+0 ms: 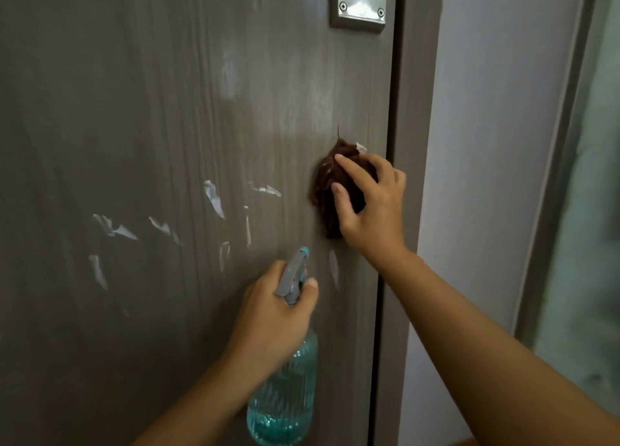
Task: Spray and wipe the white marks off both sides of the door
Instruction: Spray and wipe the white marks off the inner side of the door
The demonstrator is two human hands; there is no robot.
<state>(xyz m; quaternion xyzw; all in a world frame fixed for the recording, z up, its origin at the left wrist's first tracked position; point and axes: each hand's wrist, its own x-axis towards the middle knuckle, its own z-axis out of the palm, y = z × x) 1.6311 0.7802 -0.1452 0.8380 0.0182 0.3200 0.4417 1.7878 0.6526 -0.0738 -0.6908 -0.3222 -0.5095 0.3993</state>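
A grey-brown wood-grain door (pixel 151 110) fills the left and middle of the view. Several white marks (pixel 213 197) are scattered across its lower middle, and fainter smears show higher up. My right hand (pixel 372 204) presses a bunched dark brown cloth (pixel 330 184) flat against the door near its right edge, with a small white fleck at the cloth's top. My left hand (pixel 273 318) grips the neck of a ribbed turquoise spray bottle (pixel 285 398) with a grey trigger head, its nozzle pointing at the door just below the cloth.
A metal lock plate (pixel 361 3) with two screws sits at the top of the door. The grey door frame (pixel 407 110) runs down the right of the door. Beyond it is a pale wall (pixel 496 143) and a frosted glass panel (pixel 590 244).
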